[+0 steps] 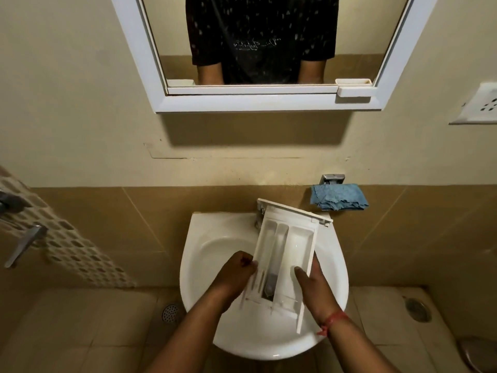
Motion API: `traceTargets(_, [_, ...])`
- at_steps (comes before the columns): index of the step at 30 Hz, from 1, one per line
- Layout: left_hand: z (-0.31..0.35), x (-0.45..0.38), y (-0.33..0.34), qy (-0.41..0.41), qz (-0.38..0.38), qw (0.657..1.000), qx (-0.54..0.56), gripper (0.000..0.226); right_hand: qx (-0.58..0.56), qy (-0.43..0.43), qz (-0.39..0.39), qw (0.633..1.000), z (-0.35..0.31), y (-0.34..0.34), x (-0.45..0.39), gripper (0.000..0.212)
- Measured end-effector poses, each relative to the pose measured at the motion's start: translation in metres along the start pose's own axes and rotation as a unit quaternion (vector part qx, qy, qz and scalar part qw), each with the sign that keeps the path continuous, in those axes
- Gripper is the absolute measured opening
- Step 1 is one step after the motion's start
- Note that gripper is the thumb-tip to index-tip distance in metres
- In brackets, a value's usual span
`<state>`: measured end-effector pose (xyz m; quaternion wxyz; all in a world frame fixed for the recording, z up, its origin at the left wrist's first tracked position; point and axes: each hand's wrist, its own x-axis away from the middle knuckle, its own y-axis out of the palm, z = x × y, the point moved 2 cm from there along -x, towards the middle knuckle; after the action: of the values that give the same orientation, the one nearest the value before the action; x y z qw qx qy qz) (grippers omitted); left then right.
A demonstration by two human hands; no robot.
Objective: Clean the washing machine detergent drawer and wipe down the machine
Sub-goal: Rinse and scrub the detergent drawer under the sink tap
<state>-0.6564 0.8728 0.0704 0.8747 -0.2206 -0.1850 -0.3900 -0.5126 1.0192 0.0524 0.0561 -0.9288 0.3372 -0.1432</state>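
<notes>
- Left hand [238, 271] grips the drawer's left edge, fingers curled against the side wall.
- Right hand [313, 285] holds the right edge, thumb laid inside the right compartment, fingers hidden under the wall; a red thread [332, 320] circles its wrist.
- Drawer [289, 251] is white, held over the sink [204, 254], front panel away from the person and tilted slightly right.
- Three long compartments show; the middle one has a grey insert near its close end.
- Blue cloth [338, 196] lies crumpled on a wall holder [332, 179] behind the sink, to the right, apart from the drawer.
- Mirror [258, 49] hangs above, reflecting a dark shirt.
- Floor drain [170, 313] sits left of the sink.
</notes>
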Motion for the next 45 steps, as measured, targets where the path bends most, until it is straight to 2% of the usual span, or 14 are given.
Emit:
traceTargets(3, [0.005, 0.002, 0.001, 0.000, 0.003, 0.988, 0.156, 0.048, 0.020, -0.030, -0.010, 0.999, 0.008, 0.001, -0.001, 0.058])
traceTargets(5, [0.012, -0.004, -0.007, -0.011, 0.018, 0.950, 0.312, 0.072, 0.059, -0.054, -0.032, 0.996, 0.011, 0.004, -0.005, 0.066])
traceTargets(7, [0.022, -0.013, -0.020, -0.028, 0.028, 0.905, 0.423, 0.077, 0.109, -0.086, -0.079, 0.987, 0.012, 0.008, -0.011, 0.070])
traceTargets(11, [0.024, -0.014, -0.030, -0.049, 0.086, 0.919, 0.383, 0.030, 0.180, -0.108, -0.179, 0.961, 0.008, 0.007, -0.024, 0.081])
traceTargets(14, [0.003, -0.014, -0.033, -0.031, 0.158, 0.912, 0.377, 0.028, 0.125, -0.024, -0.289, 0.949, 0.003, -0.006, -0.045, 0.072])
traceTargets(17, [-0.014, -0.007, -0.032, -0.018, 0.213, 0.900, 0.378, 0.034, 0.044, 0.040, -0.193, 0.979, -0.012, -0.018, -0.085, 0.032])
traceTargets(19, [-0.019, -0.002, -0.027, -0.008, 0.242, 0.890, 0.386, 0.034, 0.106, 0.002, -0.081, 0.991, -0.030, -0.015, -0.115, 0.027])
traceTargets(21, [-0.021, 0.003, -0.023, -0.001, 0.261, 0.880, 0.397, 0.036, 0.179, -0.034, -0.037, 0.983, -0.053, -0.003, -0.142, 0.030])
traceTargets(27, [-0.010, 0.014, -0.021, 0.023, 0.286, 0.869, 0.403, 0.020, 0.324, -0.028, -0.136, 0.936, -0.088, 0.040, -0.187, 0.019])
traceTargets(30, [-0.007, 0.016, -0.024, 0.028, 0.295, 0.867, 0.401, 0.012, 0.354, -0.021, -0.146, 0.923, -0.095, 0.042, -0.181, 0.019])
traceTargets(32, [-0.007, 0.014, -0.025, 0.030, 0.297, 0.868, 0.396, 0.011, 0.299, 0.018, -0.163, 0.940, -0.089, 0.035, -0.178, 0.024])
traceTargets(36, [-0.008, 0.009, -0.022, 0.039, 0.287, 0.881, 0.375, 0.013, 0.144, 0.053, -0.239, 0.959, -0.070, 0.004, -0.162, 0.064])
traceTargets(41, [-0.004, 0.005, -0.018, 0.044, 0.277, 0.883, 0.378, 0.037, -0.040, 0.038, -0.120, 0.991, -0.078, -0.002, -0.104, 0.039])
traceTargets(45, [0.005, 0.007, -0.015, 0.055, 0.266, 0.890, 0.367, 0.018, -0.076, 0.037, -0.094, 0.992, -0.063, 0.025, -0.057, 0.041])
